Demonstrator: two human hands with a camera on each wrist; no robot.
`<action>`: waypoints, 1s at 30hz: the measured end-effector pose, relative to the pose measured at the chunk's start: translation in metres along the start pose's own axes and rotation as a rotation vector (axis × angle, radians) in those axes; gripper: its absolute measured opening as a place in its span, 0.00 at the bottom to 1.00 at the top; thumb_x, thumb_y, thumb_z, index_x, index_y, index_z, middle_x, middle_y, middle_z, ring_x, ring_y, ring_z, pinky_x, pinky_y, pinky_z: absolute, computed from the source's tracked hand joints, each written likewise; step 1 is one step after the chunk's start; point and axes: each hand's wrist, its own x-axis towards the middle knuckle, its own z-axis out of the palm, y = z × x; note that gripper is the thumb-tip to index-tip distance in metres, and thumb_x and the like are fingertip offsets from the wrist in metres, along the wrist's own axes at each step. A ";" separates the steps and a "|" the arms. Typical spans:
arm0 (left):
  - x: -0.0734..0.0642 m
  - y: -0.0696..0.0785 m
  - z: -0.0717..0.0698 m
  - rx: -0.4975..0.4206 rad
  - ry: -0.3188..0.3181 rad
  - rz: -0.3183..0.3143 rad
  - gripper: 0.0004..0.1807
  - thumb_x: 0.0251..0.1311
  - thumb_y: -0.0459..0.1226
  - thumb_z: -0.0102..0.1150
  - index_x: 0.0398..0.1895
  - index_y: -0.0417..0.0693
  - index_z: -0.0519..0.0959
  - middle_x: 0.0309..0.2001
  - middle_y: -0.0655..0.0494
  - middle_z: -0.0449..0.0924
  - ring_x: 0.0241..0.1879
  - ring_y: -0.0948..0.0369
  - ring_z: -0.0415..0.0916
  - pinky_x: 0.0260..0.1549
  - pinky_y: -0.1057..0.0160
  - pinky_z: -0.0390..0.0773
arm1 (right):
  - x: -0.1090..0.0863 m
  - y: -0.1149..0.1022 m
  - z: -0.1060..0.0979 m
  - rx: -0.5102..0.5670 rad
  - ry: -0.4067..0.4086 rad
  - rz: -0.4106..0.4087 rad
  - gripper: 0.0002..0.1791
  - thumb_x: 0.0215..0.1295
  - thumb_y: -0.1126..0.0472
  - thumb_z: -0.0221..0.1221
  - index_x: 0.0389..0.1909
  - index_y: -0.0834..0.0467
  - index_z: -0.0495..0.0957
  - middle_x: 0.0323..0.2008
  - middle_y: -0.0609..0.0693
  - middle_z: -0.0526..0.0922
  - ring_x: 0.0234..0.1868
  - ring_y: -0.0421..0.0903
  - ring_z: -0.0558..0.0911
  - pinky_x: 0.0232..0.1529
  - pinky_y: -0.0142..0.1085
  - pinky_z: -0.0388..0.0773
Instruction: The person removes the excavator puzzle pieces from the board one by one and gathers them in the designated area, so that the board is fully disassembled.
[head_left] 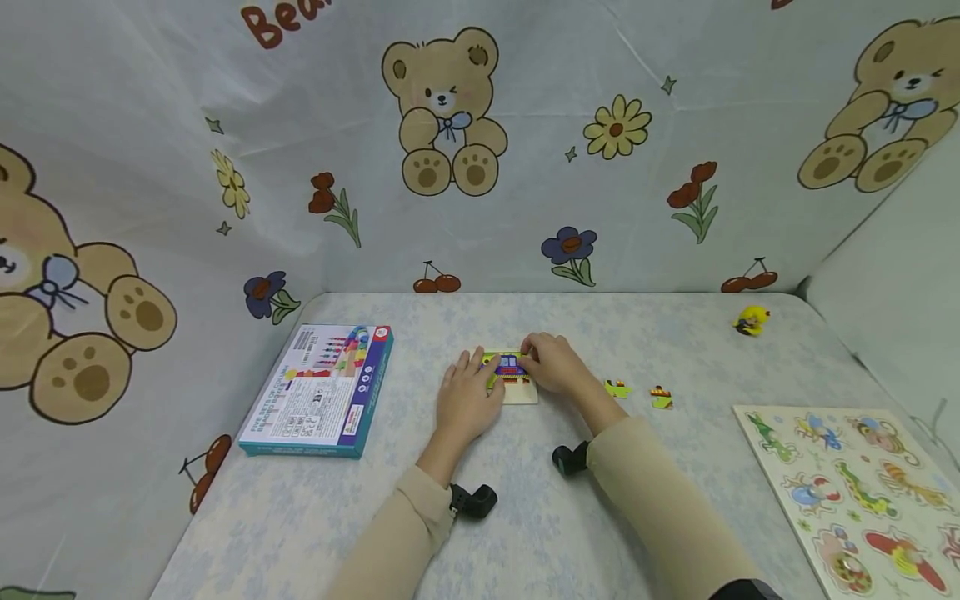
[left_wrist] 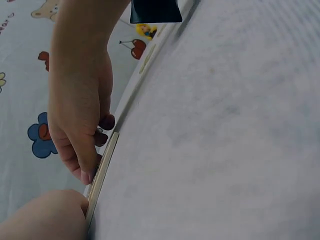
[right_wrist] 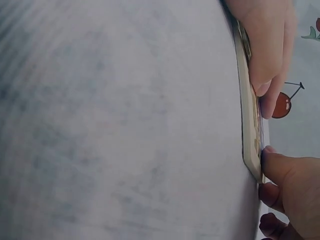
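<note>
A small jigsaw puzzle [head_left: 521,392] with a purple, yellow and red picture lies in a pale wooden tray on the table. My left hand [head_left: 468,396] rests over its left side, fingers stretched forward and thumb on the picture. My right hand [head_left: 553,362] is at the upper right corner, with curled fingers. In the right wrist view the right thumb [right_wrist: 274,160] lies on the tray's edge, its other fingers curled beside the corner. Two loose puzzle pieces, a yellow-green one [head_left: 618,388] and a striped one [head_left: 662,397], lie right of the right hand.
A flat box [head_left: 315,392] lies on the left of the table. To the right is a board of printed bugs [head_left: 847,492], and a small yellow toy figure [head_left: 752,320] is at the back right. A bear-print cloth [head_left: 525,225] hangs behind the table.
</note>
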 end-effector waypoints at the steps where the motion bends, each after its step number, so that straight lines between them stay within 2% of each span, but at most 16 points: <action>1: 0.000 0.000 0.000 0.000 0.000 -0.002 0.28 0.73 0.54 0.37 0.75 0.67 0.64 0.79 0.57 0.52 0.79 0.52 0.46 0.77 0.47 0.48 | 0.001 0.000 0.000 0.002 -0.009 0.003 0.10 0.72 0.53 0.57 0.46 0.55 0.77 0.35 0.51 0.76 0.39 0.49 0.70 0.39 0.39 0.68; 5: 0.000 0.002 -0.001 -0.004 0.016 -0.010 0.28 0.72 0.55 0.38 0.73 0.67 0.65 0.78 0.57 0.54 0.79 0.52 0.47 0.77 0.47 0.50 | 0.003 0.000 -0.002 0.008 -0.040 0.007 0.10 0.73 0.54 0.55 0.47 0.56 0.75 0.35 0.51 0.75 0.41 0.49 0.70 0.41 0.40 0.69; 11: 0.003 0.006 -0.001 -0.020 0.064 -0.043 0.30 0.68 0.61 0.44 0.70 0.64 0.71 0.76 0.54 0.61 0.77 0.50 0.53 0.75 0.45 0.55 | 0.004 -0.002 -0.004 0.014 -0.072 0.002 0.10 0.74 0.55 0.55 0.47 0.58 0.74 0.36 0.52 0.76 0.44 0.50 0.71 0.44 0.41 0.71; 17: 0.004 0.013 -0.002 -0.037 0.112 -0.076 0.30 0.64 0.61 0.52 0.66 0.61 0.76 0.74 0.51 0.65 0.75 0.47 0.57 0.73 0.44 0.58 | 0.003 -0.002 -0.007 0.016 -0.085 -0.018 0.10 0.73 0.54 0.56 0.46 0.57 0.75 0.35 0.51 0.76 0.40 0.48 0.72 0.41 0.39 0.71; 23: 0.005 0.015 -0.003 -0.048 0.124 -0.093 0.30 0.63 0.60 0.55 0.65 0.61 0.77 0.73 0.51 0.66 0.75 0.47 0.58 0.73 0.45 0.57 | 0.006 -0.002 -0.012 0.010 -0.095 -0.045 0.14 0.67 0.50 0.63 0.43 0.56 0.76 0.33 0.50 0.78 0.36 0.47 0.73 0.36 0.37 0.71; 30: 0.005 0.014 0.000 -0.067 0.128 -0.091 0.30 0.63 0.60 0.56 0.65 0.60 0.77 0.73 0.51 0.66 0.75 0.47 0.58 0.74 0.44 0.57 | 0.008 -0.003 -0.011 -0.004 -0.121 -0.020 0.11 0.70 0.51 0.60 0.41 0.56 0.74 0.36 0.50 0.79 0.39 0.47 0.73 0.41 0.38 0.71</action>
